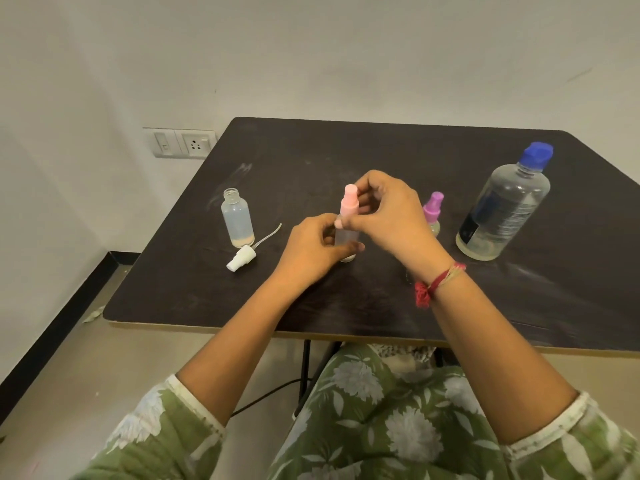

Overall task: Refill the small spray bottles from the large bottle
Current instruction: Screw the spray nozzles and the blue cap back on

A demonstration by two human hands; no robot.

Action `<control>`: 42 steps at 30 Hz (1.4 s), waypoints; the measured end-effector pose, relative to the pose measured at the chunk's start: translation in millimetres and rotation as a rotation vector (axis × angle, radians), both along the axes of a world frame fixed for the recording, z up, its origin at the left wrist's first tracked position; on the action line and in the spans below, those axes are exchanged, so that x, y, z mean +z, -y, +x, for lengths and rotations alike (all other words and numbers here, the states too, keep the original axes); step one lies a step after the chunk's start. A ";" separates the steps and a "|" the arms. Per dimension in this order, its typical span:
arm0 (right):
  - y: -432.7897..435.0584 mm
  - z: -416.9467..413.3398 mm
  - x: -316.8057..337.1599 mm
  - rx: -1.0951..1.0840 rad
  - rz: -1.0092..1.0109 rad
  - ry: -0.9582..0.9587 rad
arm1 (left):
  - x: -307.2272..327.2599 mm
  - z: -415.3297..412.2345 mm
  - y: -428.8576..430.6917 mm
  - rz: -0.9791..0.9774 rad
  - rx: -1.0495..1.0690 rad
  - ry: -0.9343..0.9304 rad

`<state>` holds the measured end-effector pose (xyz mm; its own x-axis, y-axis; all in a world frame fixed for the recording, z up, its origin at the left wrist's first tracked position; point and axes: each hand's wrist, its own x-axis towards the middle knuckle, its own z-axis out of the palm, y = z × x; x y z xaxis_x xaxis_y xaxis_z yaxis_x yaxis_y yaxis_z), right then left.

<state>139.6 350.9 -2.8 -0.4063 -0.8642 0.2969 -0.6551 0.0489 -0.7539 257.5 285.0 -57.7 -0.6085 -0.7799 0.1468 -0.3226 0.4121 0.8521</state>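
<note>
Three small spray bottles stood on the scuffed dark worktop [346, 150]. The middle one, a translucent plastic bottle with a pink spray head [347, 206], stood upright near the centre. The left hand [311, 249] curled its fingers round the body to steady it, while the right hand [384, 216] pinched the pink head, apparently to twist it; on or off could not be told. Left of them, a clear uncapped bottle [236, 216] stood beside its white spray head [242, 258], which lay on its side, probably awaiting refilling. A purple-headed small bottle [433, 211] stood right of the hands. Farther right stood the large clear bottle with a blue cap [504, 206], still capped. A white socket plate [183, 143] sat on the pale wall, far left.
</note>
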 end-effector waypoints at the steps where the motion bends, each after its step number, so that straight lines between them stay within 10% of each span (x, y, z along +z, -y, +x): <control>1: -0.2 0.2 -0.1 -0.004 0.010 -0.005 | -1.0 0.8 -0.5 -0.001 -0.002 -0.010; 42: -12.1 9.7 -36.2 0.058 -0.235 0.332 | -3.8 -1.2 -6.2 0.006 0.030 -0.055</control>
<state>149.3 363.0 -39.0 -0.4663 -0.8127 0.3494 -0.3708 -0.1791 -0.9113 256.3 291.2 -61.5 -0.5756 -0.7988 0.1750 -0.2872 0.3978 0.8714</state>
